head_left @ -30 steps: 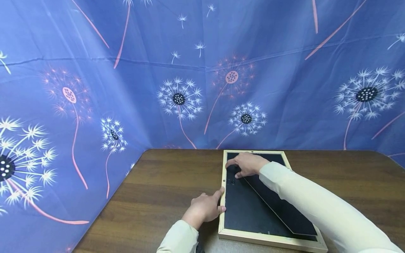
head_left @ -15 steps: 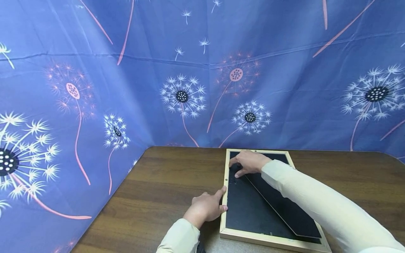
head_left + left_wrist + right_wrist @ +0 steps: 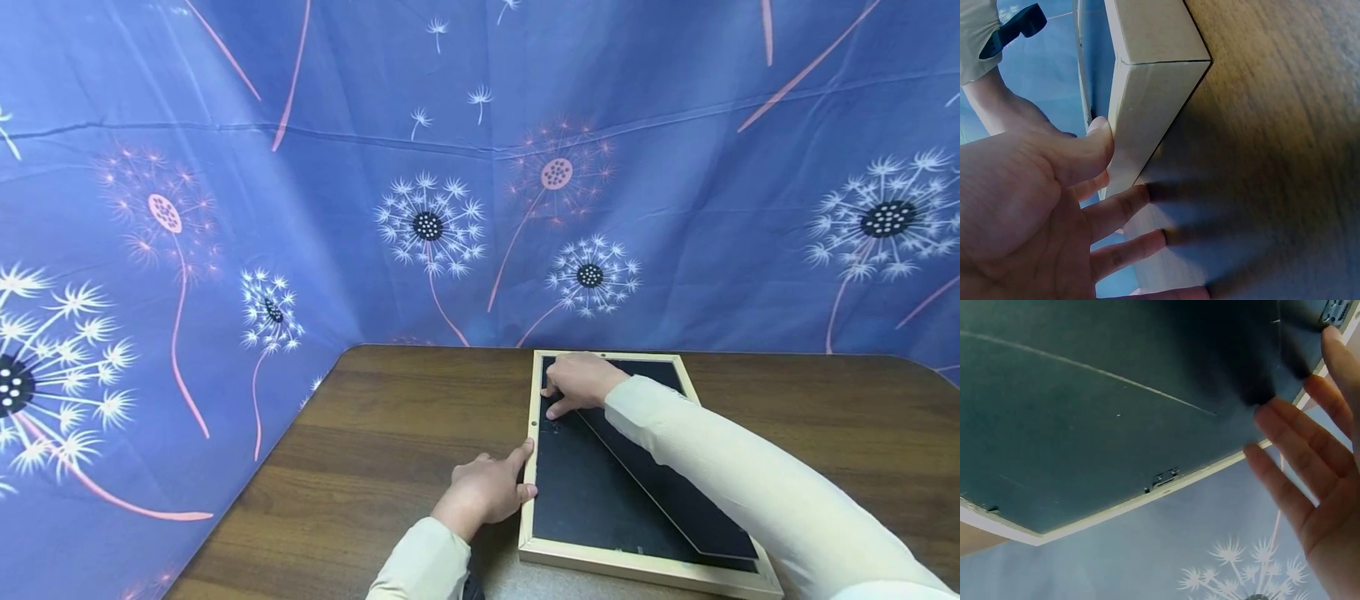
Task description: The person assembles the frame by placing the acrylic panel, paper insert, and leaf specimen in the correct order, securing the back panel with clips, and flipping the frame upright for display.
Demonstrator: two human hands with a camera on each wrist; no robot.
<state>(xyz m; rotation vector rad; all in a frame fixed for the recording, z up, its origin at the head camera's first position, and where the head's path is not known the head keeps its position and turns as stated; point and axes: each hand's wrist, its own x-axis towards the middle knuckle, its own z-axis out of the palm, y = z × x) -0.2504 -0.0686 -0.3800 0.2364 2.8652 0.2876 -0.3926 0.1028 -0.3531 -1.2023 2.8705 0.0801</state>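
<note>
A picture frame (image 3: 600,560) with a pale wood rim lies face down on the table, its black backing board (image 3: 585,500) up. A black easel-stand flap (image 3: 693,512) runs slantwise across the board, narrow end under my right hand. My left hand (image 3: 483,490) touches the frame's left side. In the left wrist view its thumb (image 3: 1099,147) rests on the rim while the other fingers stretch down to the tabletop. My right hand (image 3: 583,382) reaches over the board's upper left; its fingertips (image 3: 1266,409) touch the board near the rim, fingers spread.
The brown wooden table (image 3: 390,433) extends to both sides of the frame. A blue cloth (image 3: 337,208) with dandelion prints hangs behind and to the left. Small metal hanger plates (image 3: 1165,477) sit along the backing's edge.
My right hand's fingers have bent a little more and shifted slightly over the board's upper left. The left hand keeps its place on the frame; the head view has shifted slightly.
</note>
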